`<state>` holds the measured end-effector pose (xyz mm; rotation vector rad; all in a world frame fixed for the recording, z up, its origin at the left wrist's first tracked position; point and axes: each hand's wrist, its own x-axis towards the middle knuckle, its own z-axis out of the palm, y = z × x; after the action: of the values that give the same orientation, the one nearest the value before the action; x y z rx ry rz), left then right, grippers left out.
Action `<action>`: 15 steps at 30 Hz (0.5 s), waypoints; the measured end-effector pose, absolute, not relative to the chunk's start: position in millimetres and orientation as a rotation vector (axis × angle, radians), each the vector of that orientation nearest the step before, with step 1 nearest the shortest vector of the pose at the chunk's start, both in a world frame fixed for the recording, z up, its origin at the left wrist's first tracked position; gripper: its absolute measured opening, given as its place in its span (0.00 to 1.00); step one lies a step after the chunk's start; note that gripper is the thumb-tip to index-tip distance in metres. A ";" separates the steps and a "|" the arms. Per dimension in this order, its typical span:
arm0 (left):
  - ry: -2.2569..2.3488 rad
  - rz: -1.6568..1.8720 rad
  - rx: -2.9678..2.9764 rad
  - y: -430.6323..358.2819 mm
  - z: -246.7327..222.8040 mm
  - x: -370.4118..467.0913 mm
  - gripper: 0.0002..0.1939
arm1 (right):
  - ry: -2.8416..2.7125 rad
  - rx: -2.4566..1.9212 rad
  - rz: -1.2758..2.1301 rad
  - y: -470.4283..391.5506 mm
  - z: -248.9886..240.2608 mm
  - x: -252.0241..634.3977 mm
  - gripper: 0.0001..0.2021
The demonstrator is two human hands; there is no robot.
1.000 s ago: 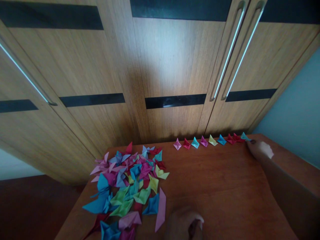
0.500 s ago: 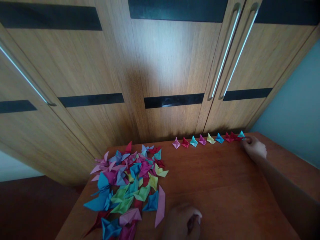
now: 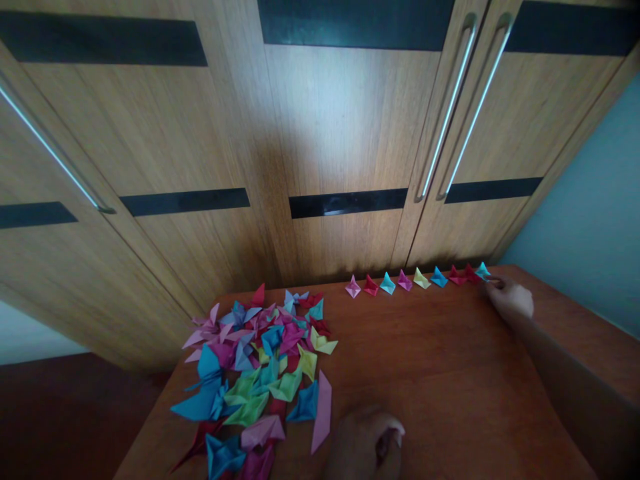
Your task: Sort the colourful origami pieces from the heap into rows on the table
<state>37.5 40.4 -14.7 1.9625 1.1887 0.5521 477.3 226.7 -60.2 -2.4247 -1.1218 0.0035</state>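
Note:
A row of small folded paper boats stands along the table's back edge, from a pink boat [image 3: 353,287] to a light-blue boat [image 3: 483,271]. At the right end, the fingertips of my right hand [image 3: 510,298] are closed at the light-blue boat. Beside that boat stands a red boat [image 3: 471,273], with another red boat [image 3: 457,275] to its left. My left hand [image 3: 365,445] rests low on the table with its fingers curled in; nothing shows in them. Left of it spreads a pile of folded paper pieces, among them a pink piece [image 3: 321,413] and a green piece [image 3: 246,409].
The brown table [image 3: 430,373] stands close against a wooden wardrobe [image 3: 340,120] with long metal handles [image 3: 453,100]. A pale blue wall [image 3: 590,200] rises on the right. Dark floor [image 3: 60,413] lies left of the table.
The red boat beside the light-blue one has shifted slightly right, away from the other red boat. My right hand stays at the row's end; my left hand has not visibly moved.

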 end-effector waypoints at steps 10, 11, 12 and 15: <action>1.199 0.546 1.966 42.0 -17.5 38.4 0.08 | -1.024 -2.487 -0.003 231.1 -62.7 482.0 0.21; 1.203 0.544 1.965 41.5 -17.6 38.4 0.08 | -1.023 -2.488 -0.007 230.9 -62.6 482.1 0.20; 1.206 0.542 1.963 41.1 -17.6 38.3 0.08 | -1.024 -2.489 -0.009 230.6 -62.6 482.0 0.20; 1.205 0.533 1.957 40.2 -16.9 38.2 0.08 | -1.034 -2.495 -0.006 229.9 -62.1 481.4 0.20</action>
<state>38.2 40.2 -16.9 1.9571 1.2051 0.5330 481.4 229.9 -62.1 -2.4953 -1.0339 -0.0056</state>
